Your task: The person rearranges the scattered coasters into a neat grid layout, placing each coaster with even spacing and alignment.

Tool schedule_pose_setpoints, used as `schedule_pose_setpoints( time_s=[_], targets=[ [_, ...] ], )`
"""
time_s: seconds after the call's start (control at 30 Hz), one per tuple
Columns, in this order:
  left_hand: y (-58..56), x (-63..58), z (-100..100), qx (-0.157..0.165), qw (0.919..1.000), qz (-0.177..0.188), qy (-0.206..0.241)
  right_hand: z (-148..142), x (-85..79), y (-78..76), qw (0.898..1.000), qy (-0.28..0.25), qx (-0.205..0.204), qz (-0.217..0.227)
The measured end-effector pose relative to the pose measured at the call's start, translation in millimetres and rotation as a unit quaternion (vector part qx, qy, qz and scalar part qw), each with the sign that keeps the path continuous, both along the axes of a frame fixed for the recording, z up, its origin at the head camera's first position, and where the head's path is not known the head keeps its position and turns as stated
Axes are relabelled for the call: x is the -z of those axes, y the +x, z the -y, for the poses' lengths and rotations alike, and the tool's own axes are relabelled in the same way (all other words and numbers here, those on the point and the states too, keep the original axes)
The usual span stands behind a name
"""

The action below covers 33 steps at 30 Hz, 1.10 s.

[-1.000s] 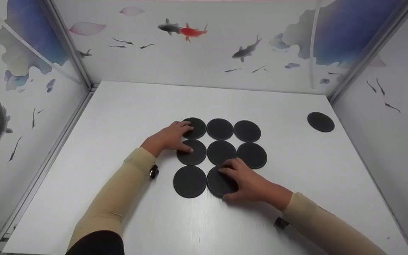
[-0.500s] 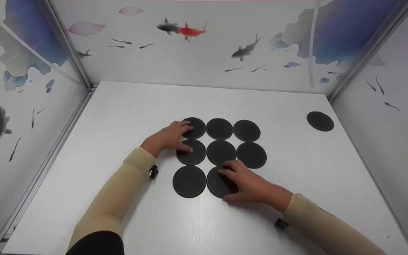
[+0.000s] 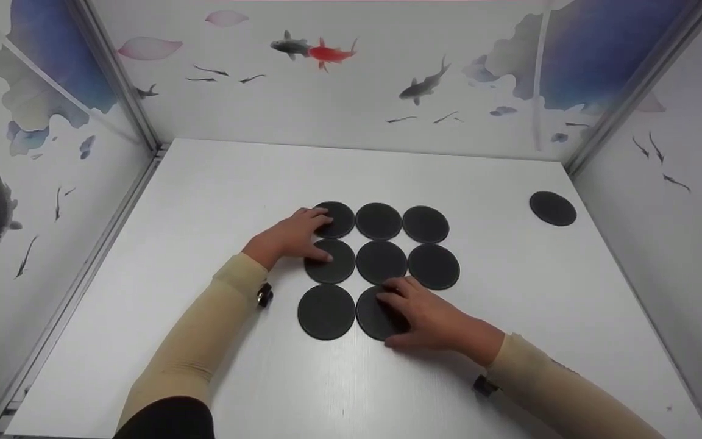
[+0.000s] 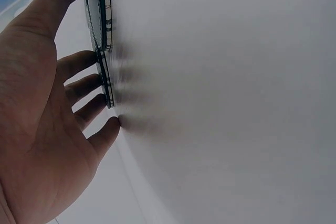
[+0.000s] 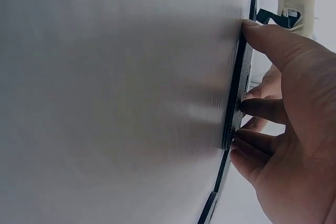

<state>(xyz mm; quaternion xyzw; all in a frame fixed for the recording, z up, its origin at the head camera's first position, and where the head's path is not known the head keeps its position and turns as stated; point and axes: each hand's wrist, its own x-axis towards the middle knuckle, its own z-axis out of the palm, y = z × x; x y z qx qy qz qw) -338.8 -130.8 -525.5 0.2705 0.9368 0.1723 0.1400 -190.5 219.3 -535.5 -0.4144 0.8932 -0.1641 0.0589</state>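
Black round coasters lie in rows of three on the white table, the nearest row having two. My left hand (image 3: 290, 235) rests spread at the left column, fingertips on the far-left coaster (image 3: 340, 221) and thumb on the middle-left coaster (image 3: 336, 268). In the left wrist view the coasters appear edge-on beside the fingertips, with a patterned rim. My right hand (image 3: 433, 317) holds the near-row right coaster (image 3: 375, 314), thumb at its near edge and fingers over its top and far edge. The right wrist view shows that coaster (image 5: 237, 85) edge-on between thumb and fingers, flat against the table.
A lone black coaster (image 3: 552, 208) lies at the far right of the table (image 3: 253, 177). The near-left coaster (image 3: 326, 312) sits beside the held one. White panels (image 3: 351, 110) printed with fish and blue leaves rise along the back and both sides.
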Motion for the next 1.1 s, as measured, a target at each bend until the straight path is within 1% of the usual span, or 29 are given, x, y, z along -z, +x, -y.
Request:
schedule_pose_setpoints(
  time_s=[0.47,0.63,0.77,0.9,1.0,1.1],
  targets=[
    [-1.0,0.5,-2.9,-0.005,0.9999,0.012,0.001,-2.4,-2.6,0.6,1.0,-0.007,0.004,0.011],
    [-0.5,0.3,-4.5,-0.004,0.9999,0.011,-0.003,-8.1,-4.0,-5.9,0.999,-0.032,0.009,0.004],
    [-0.7,0.0,-5.4,-0.003,0.9999,0.011,-0.006,-21.0,-11.9,-21.0,0.997,-0.071,0.037,-0.002],
    [-1.3,-0.2,-5.1,-0.001,0.9999,0.01,-0.005,-44.8,-22.4,-45.0,0.989,-0.118,0.086,-0.007],
    [-0.5,-0.5,-3.5,-0.001,1.0,0.009,-0.001,-70.0,-26.8,-68.0,0.977,-0.158,0.143,0.0],
    [1.9,0.2,-0.2,-0.007,0.9999,0.011,0.0,-98.8,-24.5,-91.5,0.96,-0.187,0.21,0.002]
  ],
)
